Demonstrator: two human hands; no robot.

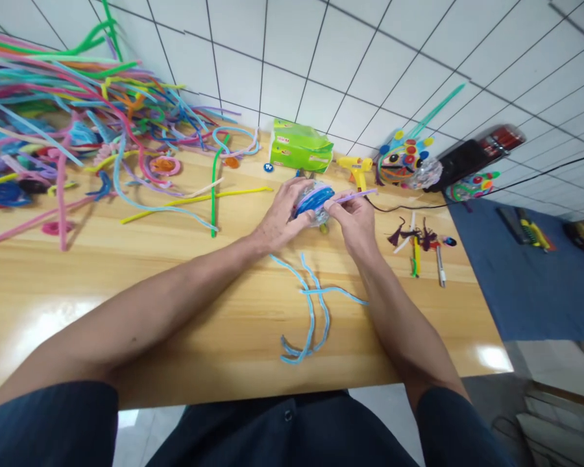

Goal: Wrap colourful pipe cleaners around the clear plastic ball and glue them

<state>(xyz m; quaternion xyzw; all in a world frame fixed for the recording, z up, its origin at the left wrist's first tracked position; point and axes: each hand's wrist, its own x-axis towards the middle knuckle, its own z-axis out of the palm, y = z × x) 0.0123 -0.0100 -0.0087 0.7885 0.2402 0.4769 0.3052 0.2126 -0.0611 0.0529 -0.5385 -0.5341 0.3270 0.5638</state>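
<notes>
My left hand (288, 213) is closed around the side of a rounded clear plastic piece (314, 200) with a blue band and some pale purple across it. Between the thumb and fingers of my right hand (353, 217) is a light purple pipe cleaner (357, 196), its free end sticking out to the right. That hand presses close against the plastic piece's right side. Nearer my body, several light blue pipe cleaners (316, 305) lie crossed and curved on the wooden table (214, 298).
A tangled heap of coloured pipe cleaners (92, 97) covers the back left. Along the wall stand a green tissue pack (299, 146), a yellow glue gun (356, 170) with its cord, and a decorated plastic figure (403, 161). A marker (440, 266) and dark tassels (427, 235) lie at right.
</notes>
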